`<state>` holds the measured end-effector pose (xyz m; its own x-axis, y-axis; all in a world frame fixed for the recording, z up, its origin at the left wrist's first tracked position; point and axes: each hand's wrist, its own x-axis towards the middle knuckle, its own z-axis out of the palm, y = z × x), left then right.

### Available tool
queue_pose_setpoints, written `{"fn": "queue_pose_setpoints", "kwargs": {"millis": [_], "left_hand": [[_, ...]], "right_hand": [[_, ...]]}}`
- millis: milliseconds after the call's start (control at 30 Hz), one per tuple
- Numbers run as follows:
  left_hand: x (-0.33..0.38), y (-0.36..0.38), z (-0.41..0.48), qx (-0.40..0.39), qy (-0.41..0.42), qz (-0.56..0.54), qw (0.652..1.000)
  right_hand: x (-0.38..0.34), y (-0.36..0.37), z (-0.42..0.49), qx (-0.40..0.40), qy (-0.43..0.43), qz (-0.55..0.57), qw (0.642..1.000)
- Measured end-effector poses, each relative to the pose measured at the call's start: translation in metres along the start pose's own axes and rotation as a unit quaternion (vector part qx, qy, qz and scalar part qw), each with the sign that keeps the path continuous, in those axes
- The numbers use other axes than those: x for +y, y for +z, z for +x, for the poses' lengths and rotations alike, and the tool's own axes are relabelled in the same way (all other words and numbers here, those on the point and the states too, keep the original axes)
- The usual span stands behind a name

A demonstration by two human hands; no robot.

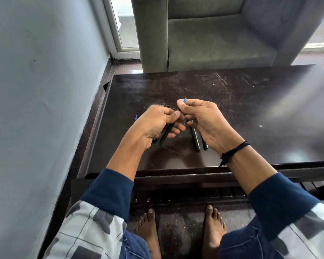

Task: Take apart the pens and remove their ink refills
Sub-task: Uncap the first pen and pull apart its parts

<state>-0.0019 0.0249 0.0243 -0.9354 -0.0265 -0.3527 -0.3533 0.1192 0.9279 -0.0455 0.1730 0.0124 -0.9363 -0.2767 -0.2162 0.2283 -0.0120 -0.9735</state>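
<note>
My left hand [157, 122] grips a black pen barrel [166, 132] that slants down toward me above the dark table [251, 113]. My right hand [204, 120] pinches the front end of the same pen, and a blue tip [185, 99] sticks out above its thumb. Two more black pen pieces [195, 140] [204, 143] lie side by side on the table under my right palm. A small blue piece [136, 117] shows on the table just left of my left hand, mostly hidden by it.
A grey wall [36, 90] runs along the table's left side. A grey armchair [213, 38] stands just behind the far edge. My bare feet [176, 230] rest on the floor below the near edge.
</note>
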Motion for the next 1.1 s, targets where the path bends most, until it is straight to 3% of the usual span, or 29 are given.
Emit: {"fn": "queue_pose_setpoints", "kwargs": {"millis": [167, 1100], "left_hand": [[-0.0005, 0.0012, 0.0010, 0.010, -0.001, 0.005, 1.000], [0.0004, 0.0002, -0.0002, 0.018, 0.012, 0.016, 1.000]], "right_hand": [[0.0028, -0.0023, 0.0034, 0.032, 0.004, -0.006, 0.999], [-0.0003, 0.0018, -0.0032, 0.011, 0.007, -0.003, 1.000]]}}
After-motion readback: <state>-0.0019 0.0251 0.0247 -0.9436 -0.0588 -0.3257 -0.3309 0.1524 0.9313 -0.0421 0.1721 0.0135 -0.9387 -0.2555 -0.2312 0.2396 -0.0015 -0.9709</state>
